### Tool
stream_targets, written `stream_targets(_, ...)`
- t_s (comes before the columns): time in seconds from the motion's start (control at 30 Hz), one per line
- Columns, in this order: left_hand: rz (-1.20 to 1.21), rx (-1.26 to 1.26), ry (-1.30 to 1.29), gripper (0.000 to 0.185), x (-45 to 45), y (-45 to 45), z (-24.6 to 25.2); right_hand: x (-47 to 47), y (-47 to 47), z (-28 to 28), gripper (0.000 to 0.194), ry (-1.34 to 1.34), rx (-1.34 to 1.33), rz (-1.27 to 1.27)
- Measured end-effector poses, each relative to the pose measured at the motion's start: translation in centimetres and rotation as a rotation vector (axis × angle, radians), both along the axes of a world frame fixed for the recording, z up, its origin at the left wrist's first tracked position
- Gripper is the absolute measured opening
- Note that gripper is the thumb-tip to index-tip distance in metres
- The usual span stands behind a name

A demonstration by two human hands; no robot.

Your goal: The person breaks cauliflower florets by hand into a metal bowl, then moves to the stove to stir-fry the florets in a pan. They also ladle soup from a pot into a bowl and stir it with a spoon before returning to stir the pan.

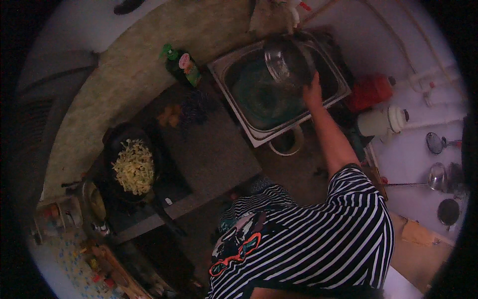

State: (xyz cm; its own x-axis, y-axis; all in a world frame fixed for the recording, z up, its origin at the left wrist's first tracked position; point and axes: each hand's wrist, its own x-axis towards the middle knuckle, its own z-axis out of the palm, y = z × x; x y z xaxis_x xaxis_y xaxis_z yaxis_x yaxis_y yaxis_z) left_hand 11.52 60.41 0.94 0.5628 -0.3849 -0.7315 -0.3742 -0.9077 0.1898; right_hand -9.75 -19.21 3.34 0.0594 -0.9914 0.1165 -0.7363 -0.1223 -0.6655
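Observation:
My right hand (313, 91) grips the rim of a shiny metal bowl (287, 59). The bowl is tipped on its side over a steel sink (251, 135). Inside the basin lies something round and greenish, perhaps a tub of water; the dark picture does not settle it. My left hand is out of view. Just below the sink's front edge shows the pale rim of a bucket (301, 136).
Pale chopped food fills a black frying pan (134, 168) on the stove, its handle jutting towards me. Left of it is another pan (93, 202). A green pump bottle (183, 65) stands left of the sink. On the right are a red container (369, 91) and a white jug (381, 121).

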Motion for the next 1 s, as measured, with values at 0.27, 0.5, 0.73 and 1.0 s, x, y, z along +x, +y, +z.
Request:
stream_targets(0.27, -0.014, -0.030, -0.012, 0.035, -0.6, -0.1, -0.6, 1.4, 0.8, 5.5, 0.079, 0.284, -0.105, 0.035)
stream_targets(0.5, -0.101, -0.123, -0.091, 0.036, -1.6, -0.1, -0.2, 4.7, 6.7, 0.0, 0.045, -0.264, 0.445, 0.138)
stream_targets(0.73, -0.271, -0.275, -0.241, 0.036, -2.0, -4.6, 1.4, 13.3, 16.8, -1.2, 0.031, -0.488, 1.026, 0.189)
stream_targets(1.0, 0.636, -0.367, 0.042, 0.036, -0.9, -11.3, 0.3, 16.8, 19.1, -0.8, 0.043, -0.426, 0.998, 0.333)
